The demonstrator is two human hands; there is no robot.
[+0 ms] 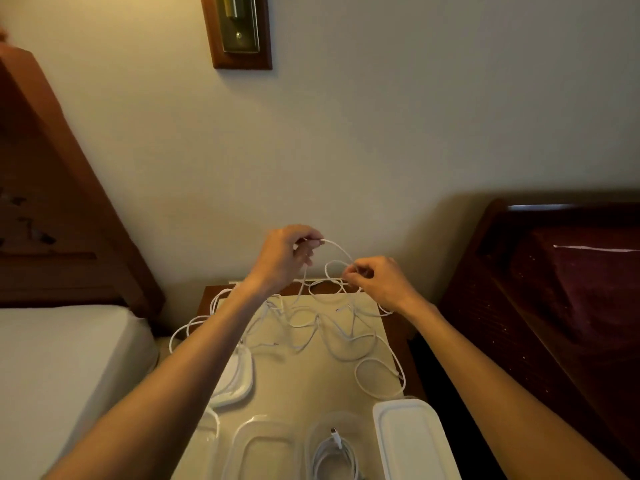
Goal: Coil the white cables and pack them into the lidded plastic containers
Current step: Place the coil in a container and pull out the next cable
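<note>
Above the far edge of the counter [304, 386], the left hand [282, 258] pinches one end of a white cable [337, 247] and the right hand [381, 282] pinches the same cable a short way along, a loop arching between them. More white cables [332, 334] sprawl tangled on the counter. At its near edge an open container [334, 448] holds a coiled cable, beside a lidded container [412, 441]

A dim, warm-lit bedroom: plain cream wall [381, 116] with a wood-mounted brass fixture [237, 29], white mattress [59, 358] left, dark wooden headboard [554, 289] right.
</note>
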